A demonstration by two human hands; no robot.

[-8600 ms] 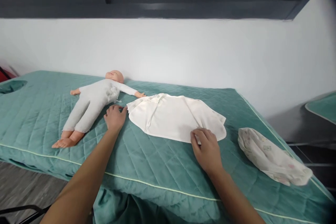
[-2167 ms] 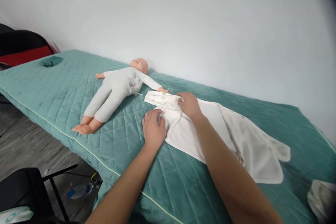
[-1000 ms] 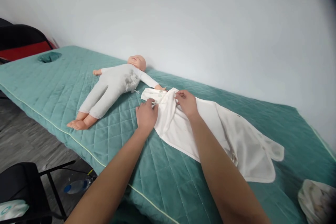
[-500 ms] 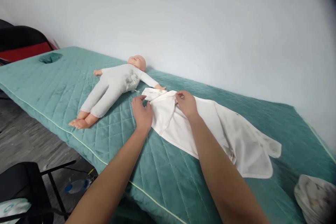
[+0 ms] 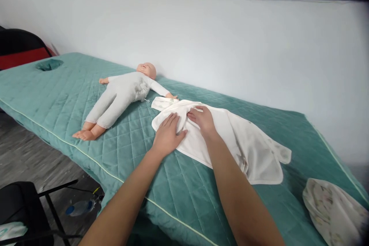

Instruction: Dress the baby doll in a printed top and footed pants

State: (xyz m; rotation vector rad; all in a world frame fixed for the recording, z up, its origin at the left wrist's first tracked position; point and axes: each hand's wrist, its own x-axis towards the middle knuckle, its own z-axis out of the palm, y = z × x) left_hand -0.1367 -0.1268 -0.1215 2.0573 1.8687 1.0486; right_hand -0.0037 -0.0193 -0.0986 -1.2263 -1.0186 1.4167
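A white baby garment (image 5: 198, 152) lies spread on the green quilted cover, paler printed patches showing at its ends. My left hand (image 5: 168, 134) rests flat on its left part, fingers stretched and thumb apart. Close by, my right hand (image 5: 203, 121) has its fingers bent around a raised fold of the garment; its fingertips are partly hidden in the cloth. Left of the garment a baby doll (image 5: 127, 90) in a white body suit lies on its back, one hand touching or nearly touching the garment's far left corner.
The green padded table (image 5: 115, 153) has a face hole (image 5: 49, 64) at its far left end. At the front right lies a bunched printed cloth (image 5: 334, 211). A white wall stands behind. Black chairs (image 5: 23, 203) and a plastic bottle (image 5: 80, 208) are at the left.
My left hand has gone from bent fingers at the garment's edge to lying flat on it. The garment's left flap now lies more spread out. My view has shifted slightly right.
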